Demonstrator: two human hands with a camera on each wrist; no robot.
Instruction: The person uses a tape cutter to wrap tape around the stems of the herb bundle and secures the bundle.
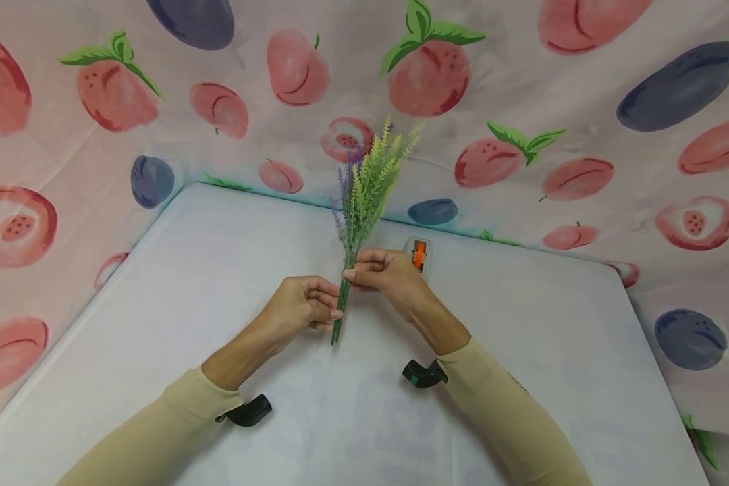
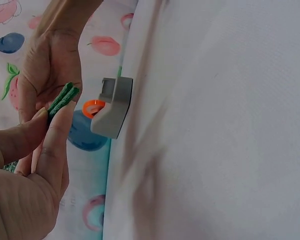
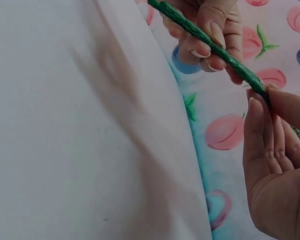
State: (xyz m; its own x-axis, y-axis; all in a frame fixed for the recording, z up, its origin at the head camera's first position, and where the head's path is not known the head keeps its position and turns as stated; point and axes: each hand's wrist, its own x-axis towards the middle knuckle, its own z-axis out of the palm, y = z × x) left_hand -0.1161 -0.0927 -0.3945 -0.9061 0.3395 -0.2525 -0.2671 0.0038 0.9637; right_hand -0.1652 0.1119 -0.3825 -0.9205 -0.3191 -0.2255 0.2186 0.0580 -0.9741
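Observation:
A bunch of artificial lavender (image 1: 367, 192), with yellow-green and purple flower spikes on green stems, is held upright above the white table. My left hand (image 1: 300, 307) pinches the lower stems between thumb and fingers, close to their cut ends. Higher up, my right hand (image 1: 391, 277) pinches the same stems just under the foliage. In the left wrist view, the green stem ends (image 2: 63, 101) poke out past the left thumb. The right wrist view shows the stems (image 3: 225, 57) running straight from one hand to the other.
Behind the right hand, a grey tape dispenser (image 1: 426, 266) with an orange reel stands toward the back of the table (image 1: 510, 337). A fruit-print cloth (image 1: 352, 61) hangs along the table's back and sides. Each sleeve cuff carries a small black wrist camera (image 1: 250, 410).

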